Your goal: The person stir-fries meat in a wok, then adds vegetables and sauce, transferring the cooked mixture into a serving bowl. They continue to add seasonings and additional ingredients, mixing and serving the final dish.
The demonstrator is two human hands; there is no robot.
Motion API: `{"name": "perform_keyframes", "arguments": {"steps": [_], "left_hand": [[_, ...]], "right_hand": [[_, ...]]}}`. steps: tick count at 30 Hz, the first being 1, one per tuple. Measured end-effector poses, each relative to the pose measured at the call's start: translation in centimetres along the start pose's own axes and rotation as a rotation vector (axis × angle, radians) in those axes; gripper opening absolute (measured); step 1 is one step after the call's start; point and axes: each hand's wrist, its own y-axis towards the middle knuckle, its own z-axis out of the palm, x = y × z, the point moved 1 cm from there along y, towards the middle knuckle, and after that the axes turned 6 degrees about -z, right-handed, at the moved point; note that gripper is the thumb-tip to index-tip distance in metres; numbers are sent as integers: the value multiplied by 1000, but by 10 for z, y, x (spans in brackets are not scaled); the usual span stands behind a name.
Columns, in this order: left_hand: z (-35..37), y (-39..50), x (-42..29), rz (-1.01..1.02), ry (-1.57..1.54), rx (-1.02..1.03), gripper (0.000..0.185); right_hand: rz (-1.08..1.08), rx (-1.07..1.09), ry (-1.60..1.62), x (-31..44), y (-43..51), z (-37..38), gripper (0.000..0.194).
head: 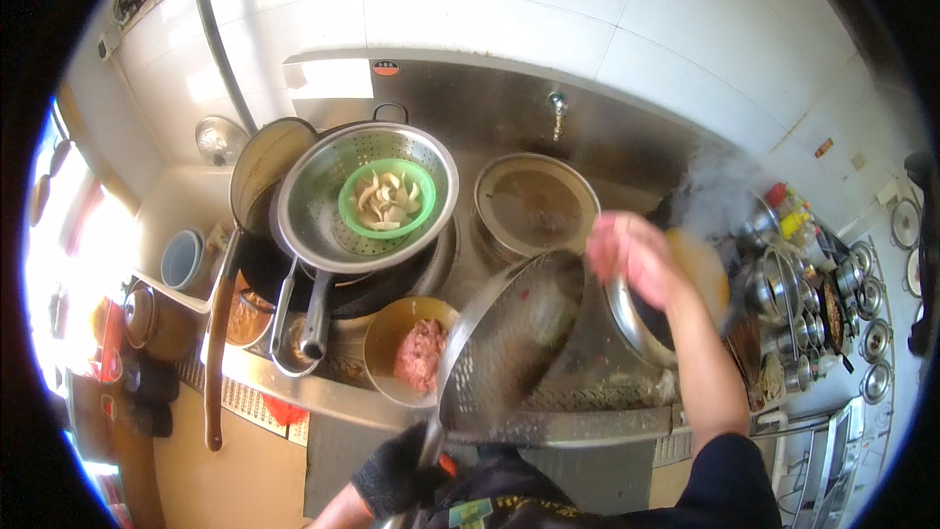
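Observation:
My left hand (400, 474), in a dark glove, grips the handle of a large perforated metal strainer (507, 345). The strainer is tilted and blurred, with some unclear bits inside it. My right hand (631, 253), bare and blurred, is raised just right of the strainer's upper rim; whether it holds anything cannot be told. Behind that arm, steam rises by a dark wok (650, 316) and something round and yellow-orange (698, 272). Raw meat (420, 356) lies in a yellowish bowl (378, 338) left of the strainer.
At left a metal colander (316, 235) holds a green basket (351, 217) of pale sliced food (385, 202), above dark pans. A round pot of brownish liquid (540, 198) stands under a wall tap (558, 117). Bottles and several metal containers (778, 279) crowd the right side.

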Motion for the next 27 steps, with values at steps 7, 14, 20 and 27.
{"name": "perform_keyframes", "arguments": {"steps": [7,14,20,27], "left_hand": [[26,85,59,-287,-265,146,46],[38,126,63,-297,-331,202,48],[41,154,37,-279,-479,315,33],[43,164,36,-262,-543,265,29]], "right_hand": [[405,-200,-823,-157,223,-94,91],[782,126,-422,-240,269,-112,75],[716,222,-404,-224,274,-119,49],[656,315,-299,-93,217,-68,37]]}}
